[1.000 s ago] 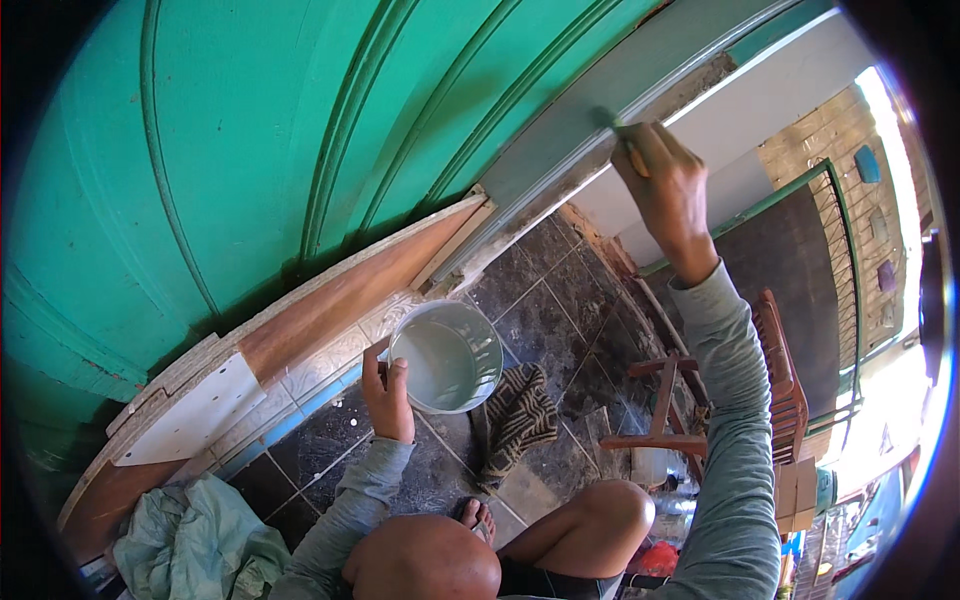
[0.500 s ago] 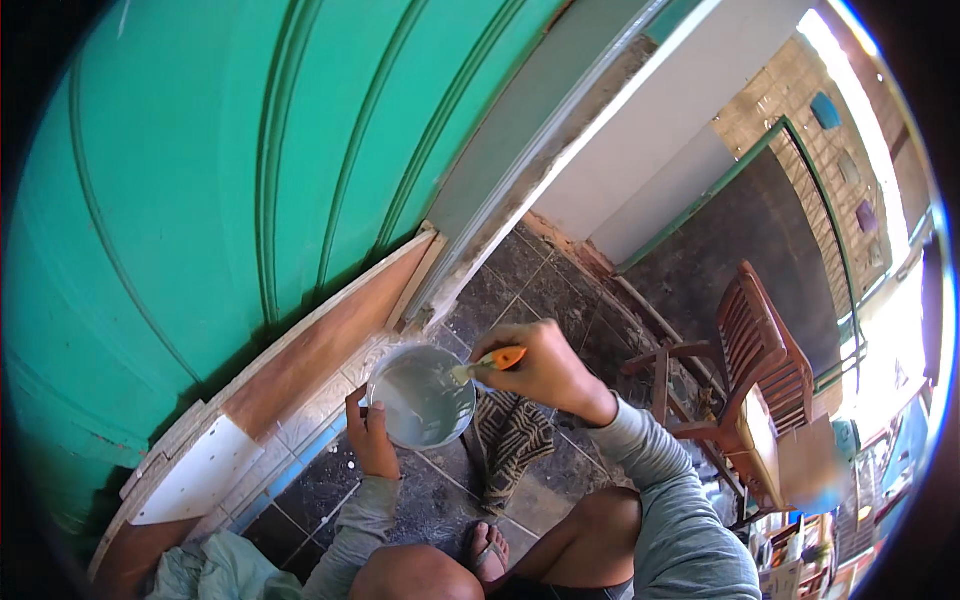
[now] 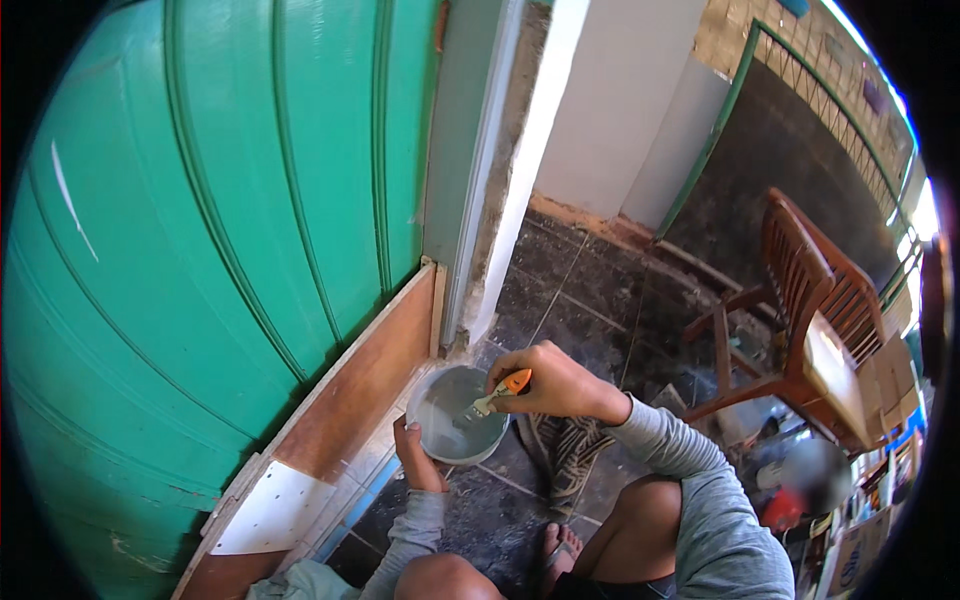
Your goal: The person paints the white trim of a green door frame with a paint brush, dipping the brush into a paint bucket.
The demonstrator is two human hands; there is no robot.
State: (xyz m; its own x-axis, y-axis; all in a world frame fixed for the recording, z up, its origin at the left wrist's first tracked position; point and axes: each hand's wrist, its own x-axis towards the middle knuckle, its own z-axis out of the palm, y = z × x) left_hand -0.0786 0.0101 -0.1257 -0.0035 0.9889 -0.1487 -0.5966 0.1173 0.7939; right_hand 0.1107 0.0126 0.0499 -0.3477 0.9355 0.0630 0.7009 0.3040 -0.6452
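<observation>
My left hand [image 3: 418, 458] grips the near-left side of a round plastic tub [image 3: 432, 410], thumb at its rim. The tub is tilted toward me, and greyish-white paint coats its inside. My right hand [image 3: 556, 382] pinches a small paintbrush [image 3: 516, 381] by its orange handle. The brush's pale lower end points down into the tub, over the paint. Whether the bristles touch the paint is hard to make out. Just beyond the tub stands a green grooved door [image 3: 240, 200] with a brown wooden board [image 3: 385, 345] along its foot.
A patterned cloth [image 3: 575, 455] lies on the dark tiled floor [image 3: 590, 300] below my right hand. To the right is a wooden slatted chair [image 3: 800, 270], with clutter under it. A white door-frame edge [image 3: 530, 150] rises ahead. Pale green fabric [image 3: 305, 582] lies at lower left.
The brush has gone from the tub's right rim to over its inside, my right hand moving with it. The view has turned, so the door and chair sit differently.
</observation>
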